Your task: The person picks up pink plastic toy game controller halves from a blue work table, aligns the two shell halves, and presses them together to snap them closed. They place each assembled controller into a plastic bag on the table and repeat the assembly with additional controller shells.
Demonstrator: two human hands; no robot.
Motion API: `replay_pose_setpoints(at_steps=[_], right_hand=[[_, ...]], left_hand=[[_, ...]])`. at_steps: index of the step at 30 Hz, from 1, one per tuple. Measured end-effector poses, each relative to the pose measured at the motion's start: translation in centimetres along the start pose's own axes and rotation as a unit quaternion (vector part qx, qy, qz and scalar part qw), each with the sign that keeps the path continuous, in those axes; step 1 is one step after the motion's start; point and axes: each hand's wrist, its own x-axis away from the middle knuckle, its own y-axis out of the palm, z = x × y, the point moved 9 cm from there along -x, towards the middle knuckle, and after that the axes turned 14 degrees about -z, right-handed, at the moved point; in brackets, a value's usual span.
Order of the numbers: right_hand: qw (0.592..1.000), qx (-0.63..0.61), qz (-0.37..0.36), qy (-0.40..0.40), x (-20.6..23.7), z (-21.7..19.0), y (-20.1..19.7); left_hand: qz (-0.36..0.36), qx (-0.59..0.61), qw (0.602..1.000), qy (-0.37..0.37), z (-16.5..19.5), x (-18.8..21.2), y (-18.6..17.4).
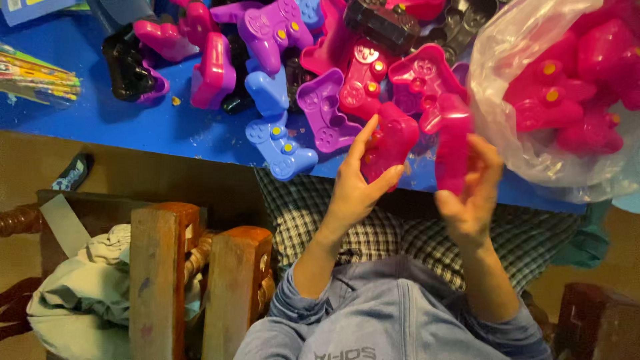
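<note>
**Two pink shell halves, held at the table's edge**

Here the left hand (357, 183) grips a pink controller-shaped shell (390, 143), thumb on one side, fingers spread up the other; the right hand (470, 193) is closed around a second pink piece (452, 143), held upright and blurred, so its exact shape is hard to read; the two pieces sit just beside each other, apart by a narrow gap, above the near edge of the blue table (167, 127).

To handle them well, I judge a grip on the outer rims is best, keeping the inner faces unobstructed; the left thumb looks well placed for that; steadying the right-hand piece would help square the edges.

Beyond the left fingertips lies a heap of purple, blue and pink shells (320, 73); beyond the right hand a clear plastic bag (520, 133) holds more pink ones.
</note>
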Motion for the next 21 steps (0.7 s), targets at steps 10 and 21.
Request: replay_pose_setpoints(at_steps=[10,21], right_hand=[[0.976,0.177,-0.122,-0.044,-1.0,-3.2,4.2],[0.842,-0.534,0.005,0.074,-1.0,0.3,1.5]], left_hand=[[0.04,0.268,0.96,0.066,-1.6,0.1,1.0],[-0.052,0.567,0.822,0.005,-4.2,0.1,1.2]])
